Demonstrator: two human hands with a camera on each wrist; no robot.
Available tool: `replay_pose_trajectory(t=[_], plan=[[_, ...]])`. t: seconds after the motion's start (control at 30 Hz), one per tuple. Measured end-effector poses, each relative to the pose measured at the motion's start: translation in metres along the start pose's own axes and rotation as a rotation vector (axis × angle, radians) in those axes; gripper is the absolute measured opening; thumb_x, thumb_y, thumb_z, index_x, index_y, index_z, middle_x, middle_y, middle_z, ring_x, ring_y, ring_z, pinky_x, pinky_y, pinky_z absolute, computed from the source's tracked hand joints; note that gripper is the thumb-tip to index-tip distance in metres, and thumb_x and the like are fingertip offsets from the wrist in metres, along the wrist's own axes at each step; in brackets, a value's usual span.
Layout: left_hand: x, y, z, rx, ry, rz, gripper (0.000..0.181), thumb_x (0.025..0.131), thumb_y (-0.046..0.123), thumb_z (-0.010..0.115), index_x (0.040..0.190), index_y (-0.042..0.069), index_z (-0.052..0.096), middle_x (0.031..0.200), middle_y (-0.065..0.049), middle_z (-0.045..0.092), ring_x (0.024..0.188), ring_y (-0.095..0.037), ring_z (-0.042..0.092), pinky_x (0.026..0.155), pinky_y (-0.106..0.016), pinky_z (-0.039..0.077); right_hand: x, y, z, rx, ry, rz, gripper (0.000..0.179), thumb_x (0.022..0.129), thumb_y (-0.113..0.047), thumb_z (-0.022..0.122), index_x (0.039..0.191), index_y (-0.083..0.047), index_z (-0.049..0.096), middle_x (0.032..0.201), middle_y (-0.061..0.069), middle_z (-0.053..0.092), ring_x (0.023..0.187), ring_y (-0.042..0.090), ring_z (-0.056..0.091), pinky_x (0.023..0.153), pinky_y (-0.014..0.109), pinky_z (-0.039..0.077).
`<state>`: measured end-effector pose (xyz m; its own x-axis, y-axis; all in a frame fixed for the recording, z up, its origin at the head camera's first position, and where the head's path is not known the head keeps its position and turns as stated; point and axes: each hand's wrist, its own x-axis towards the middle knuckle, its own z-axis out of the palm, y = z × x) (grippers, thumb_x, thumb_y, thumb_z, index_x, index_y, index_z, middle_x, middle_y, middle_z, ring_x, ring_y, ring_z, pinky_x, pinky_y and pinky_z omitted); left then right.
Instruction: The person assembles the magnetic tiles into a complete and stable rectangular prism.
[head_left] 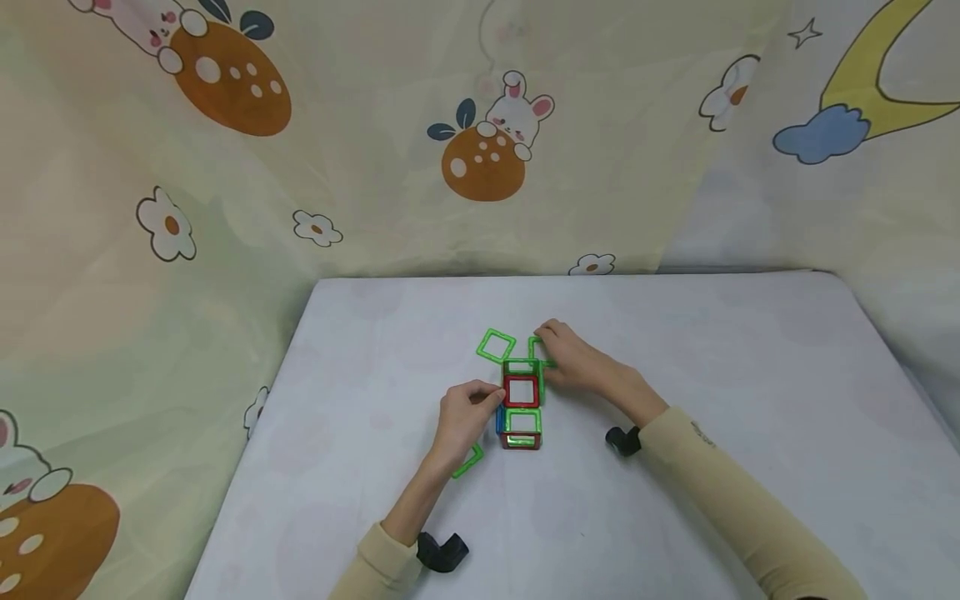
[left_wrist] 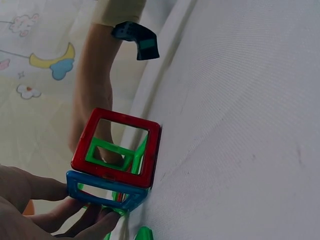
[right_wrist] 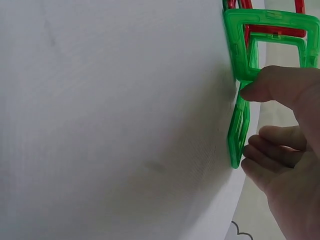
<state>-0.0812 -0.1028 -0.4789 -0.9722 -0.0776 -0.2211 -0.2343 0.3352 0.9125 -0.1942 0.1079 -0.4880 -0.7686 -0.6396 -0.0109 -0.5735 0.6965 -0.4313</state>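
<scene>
A box-like structure of square magnetic tiles stands mid-table, with a red tile (head_left: 521, 392) and a green tile (head_left: 522, 420) on top. Its left side has a blue tile (left_wrist: 107, 192). My left hand (head_left: 463, 421) holds the structure at this side, thumb and fingertips against the tiles. At the far right corner, my right hand (head_left: 583, 362) grips a green square tile (right_wrist: 239, 132) between thumb and fingers. The thumb also touches the corner of an upright green tile (right_wrist: 272, 19) on the structure's side. Part of the gripped tile is hidden by the hand in the head view.
A loose-looking green square tile (head_left: 496, 345) lies at the structure's far left corner. Another green tile (head_left: 468, 461) lies partly under the left wrist. The white table (head_left: 712, 500) ends at a patterned cloth backdrop (head_left: 375, 150).
</scene>
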Motion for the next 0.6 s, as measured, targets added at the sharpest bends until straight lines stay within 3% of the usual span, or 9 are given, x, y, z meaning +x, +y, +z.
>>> replay_pose_trajectory(t=[0.23,0.6], plan=[[0.0,0.001,0.0,0.009,0.0,-0.01,0.02,0.098,0.023,0.07,0.103,0.006,0.078,0.099,-0.005,0.076,0.092,-0.017,0.064,0.077,-0.029,0.051,0.005,-0.002,-0.004,-0.032,-0.058,0.035,0.067,0.09,-0.015,0.078,0.144,0.012,0.047,0.141,0.025,0.05,0.129,0.037,0.051,0.112,0.047,0.047],[0.0,0.001,0.0,0.001,-0.006,-0.016,0.021,0.098,0.023,0.07,0.103,0.005,0.077,0.098,-0.006,0.075,0.09,-0.017,0.062,0.076,-0.029,0.05,0.016,-0.007,-0.007,-0.143,-0.124,0.05,0.058,0.089,-0.019,0.081,0.135,0.009,0.058,0.131,0.021,0.056,0.118,0.032,0.054,0.104,0.042,0.052]])
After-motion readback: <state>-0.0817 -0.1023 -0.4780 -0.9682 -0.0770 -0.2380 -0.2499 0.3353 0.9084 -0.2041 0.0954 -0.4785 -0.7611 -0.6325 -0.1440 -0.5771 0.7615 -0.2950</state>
